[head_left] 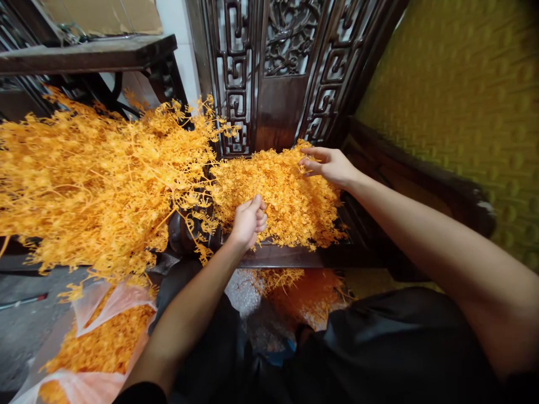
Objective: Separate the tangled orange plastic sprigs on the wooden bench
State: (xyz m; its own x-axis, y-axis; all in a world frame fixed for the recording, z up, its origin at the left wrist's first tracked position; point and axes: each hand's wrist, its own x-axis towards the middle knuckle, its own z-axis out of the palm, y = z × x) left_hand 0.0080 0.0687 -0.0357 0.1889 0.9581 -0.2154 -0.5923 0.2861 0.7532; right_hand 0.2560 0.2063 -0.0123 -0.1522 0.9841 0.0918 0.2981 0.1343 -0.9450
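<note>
A heap of small orange artificial-looking flower pieces (286, 185) lies on a dark wooden bench seat in front of me. My left hand (249, 221) is closed over the near side of this heap, thumb pressed to the curled fingers; what it pinches is too small to make out. Over the heap's right far side, my right hand (328, 164) has its fingers stretched out and apart, close to the top pieces. To the left spreads a bigger pile of branching orange sprays (105, 185) with thin stems.
A clear plastic bag (105, 314) holding more orange pieces stands at lower left. Behind the heap rises a carved dark wooden panel (282, 106). A dark wooden ledge (88, 59) bears cardboard (105, 17). A yellow-green textured surface (463, 112) slopes at right. More orange pieces (307, 294) lie below the bench.
</note>
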